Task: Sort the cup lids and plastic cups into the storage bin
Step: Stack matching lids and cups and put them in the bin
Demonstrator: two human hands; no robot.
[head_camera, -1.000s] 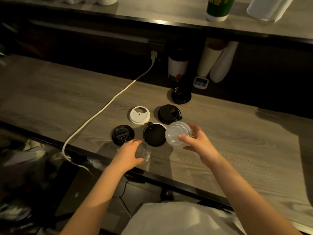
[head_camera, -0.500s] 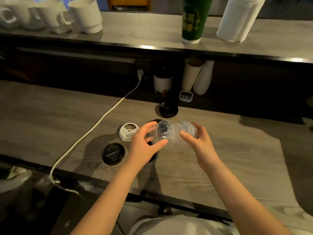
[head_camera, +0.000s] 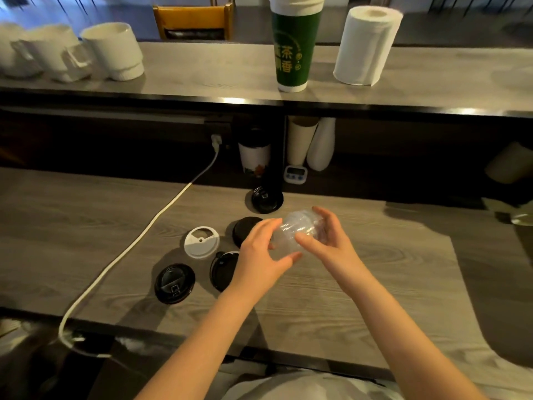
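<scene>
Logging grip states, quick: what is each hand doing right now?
Left hand: closed on the clear plastic cups, gripping the near end.
Right hand: closed on the same clear plastic cups, fingers curled over the far end.

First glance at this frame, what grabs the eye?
Both hands, left hand and right hand, meet mid-counter around clear plastic pieces held above the wood. Just left of them lie four black lids, such as the nearest black lid, and one white lid. On the raised ledge behind stand a tall green cup and a paper towel roll.
</scene>
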